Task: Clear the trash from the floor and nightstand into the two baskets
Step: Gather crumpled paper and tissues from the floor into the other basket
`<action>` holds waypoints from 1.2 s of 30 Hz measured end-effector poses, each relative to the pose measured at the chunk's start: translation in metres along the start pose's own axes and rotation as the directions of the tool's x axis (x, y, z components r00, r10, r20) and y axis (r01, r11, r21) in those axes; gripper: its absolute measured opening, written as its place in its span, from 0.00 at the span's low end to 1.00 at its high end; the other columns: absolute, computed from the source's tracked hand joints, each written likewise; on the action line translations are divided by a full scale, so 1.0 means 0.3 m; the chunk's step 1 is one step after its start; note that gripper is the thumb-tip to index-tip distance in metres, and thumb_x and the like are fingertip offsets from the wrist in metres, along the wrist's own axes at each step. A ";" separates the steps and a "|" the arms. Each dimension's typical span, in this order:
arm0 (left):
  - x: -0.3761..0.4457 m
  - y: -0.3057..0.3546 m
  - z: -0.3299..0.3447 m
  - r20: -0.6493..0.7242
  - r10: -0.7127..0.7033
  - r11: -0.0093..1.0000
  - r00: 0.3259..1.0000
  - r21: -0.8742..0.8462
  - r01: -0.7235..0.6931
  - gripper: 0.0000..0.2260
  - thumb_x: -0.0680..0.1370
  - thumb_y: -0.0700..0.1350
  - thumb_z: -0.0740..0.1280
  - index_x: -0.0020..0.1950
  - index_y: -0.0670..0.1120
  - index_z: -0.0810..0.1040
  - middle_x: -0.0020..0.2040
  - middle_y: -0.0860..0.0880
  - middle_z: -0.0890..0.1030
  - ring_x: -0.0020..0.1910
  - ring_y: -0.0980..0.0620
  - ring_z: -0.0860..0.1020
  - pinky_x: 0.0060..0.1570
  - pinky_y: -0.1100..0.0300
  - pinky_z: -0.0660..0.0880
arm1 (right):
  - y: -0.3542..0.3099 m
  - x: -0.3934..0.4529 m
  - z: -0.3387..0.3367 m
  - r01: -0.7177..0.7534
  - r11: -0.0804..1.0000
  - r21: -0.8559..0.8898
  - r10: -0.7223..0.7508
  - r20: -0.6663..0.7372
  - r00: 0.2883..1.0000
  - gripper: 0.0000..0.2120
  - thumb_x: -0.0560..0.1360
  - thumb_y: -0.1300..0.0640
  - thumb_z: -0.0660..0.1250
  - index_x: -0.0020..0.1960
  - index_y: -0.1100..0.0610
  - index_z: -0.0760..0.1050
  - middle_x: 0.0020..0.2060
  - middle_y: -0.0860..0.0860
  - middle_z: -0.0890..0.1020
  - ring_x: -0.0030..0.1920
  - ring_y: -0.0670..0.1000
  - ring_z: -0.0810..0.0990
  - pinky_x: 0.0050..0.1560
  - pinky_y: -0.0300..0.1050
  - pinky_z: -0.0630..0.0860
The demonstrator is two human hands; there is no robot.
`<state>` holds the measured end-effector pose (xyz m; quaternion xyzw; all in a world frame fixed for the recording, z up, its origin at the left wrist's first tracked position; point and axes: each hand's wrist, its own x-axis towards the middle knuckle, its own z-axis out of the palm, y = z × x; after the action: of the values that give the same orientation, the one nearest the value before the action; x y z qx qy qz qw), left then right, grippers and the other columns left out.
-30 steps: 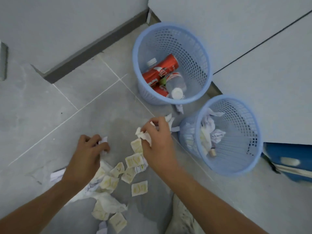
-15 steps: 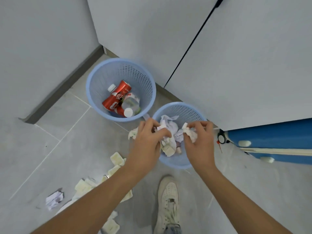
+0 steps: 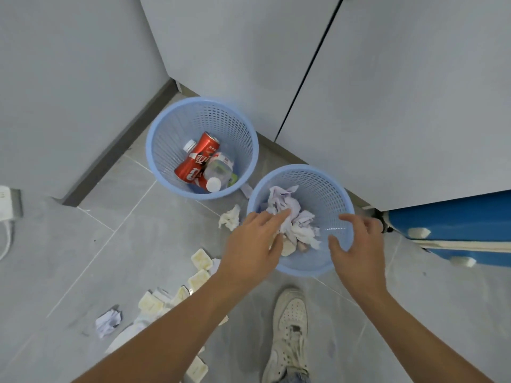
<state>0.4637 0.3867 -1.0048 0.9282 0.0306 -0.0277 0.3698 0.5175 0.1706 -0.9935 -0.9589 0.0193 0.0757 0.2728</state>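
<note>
White shoe (image 3: 290, 327) planted on the grey floor (image 3: 83, 244) at the near edge. Left of it, cream packets (image 3: 199, 277) and a crumpled paper ball (image 3: 108, 322) lie scattered. Left hand (image 3: 253, 244) and right hand (image 3: 356, 250) both released, fingers spread, empty, over the near basket (image 3: 337, 194), which holds crumpled tissues (image 3: 293, 217). One tissue wad (image 3: 229, 217) lies on the floor just beside its rim. Far basket (image 3: 240, 128) holds a red can (image 3: 197, 157) and a clear bottle (image 3: 218, 171)
</note>
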 end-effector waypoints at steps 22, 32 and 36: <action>0.017 0.111 0.241 0.303 -0.412 0.800 0.860 -0.331 0.500 0.18 0.81 0.49 0.67 0.69 0.53 0.68 0.48 0.48 0.82 0.47 0.48 0.82 0.49 0.48 0.81 | 0.239 0.048 -0.172 -0.559 0.766 -0.319 0.585 -0.015 0.811 0.28 0.78 0.54 0.71 0.74 0.63 0.66 0.68 0.67 0.73 0.66 0.70 0.73 0.64 0.67 0.74; -0.095 -0.406 0.148 0.112 -0.523 0.851 0.845 0.021 0.524 0.21 0.79 0.55 0.66 0.71 0.53 0.69 0.59 0.48 0.77 0.58 0.45 0.75 0.50 0.51 0.77 | -0.331 0.048 0.395 0.356 0.934 0.019 -0.337 0.373 0.864 0.14 0.76 0.57 0.67 0.62 0.53 0.75 0.58 0.50 0.74 0.59 0.52 0.74 0.56 0.44 0.74; -0.057 -0.531 0.210 0.094 -0.444 0.891 0.891 0.157 0.427 0.33 0.76 0.62 0.69 0.78 0.57 0.62 0.72 0.47 0.69 0.69 0.43 0.68 0.59 0.47 0.77 | -0.280 0.212 0.669 0.238 0.960 -0.148 -0.135 0.501 0.855 0.29 0.76 0.55 0.68 0.76 0.52 0.65 0.69 0.56 0.67 0.68 0.62 0.68 0.66 0.53 0.70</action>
<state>0.4326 0.4581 -1.1583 0.9163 0.2126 -0.1708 0.2932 0.5597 0.3479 -1.1282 -0.9292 -0.1511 0.2885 0.1749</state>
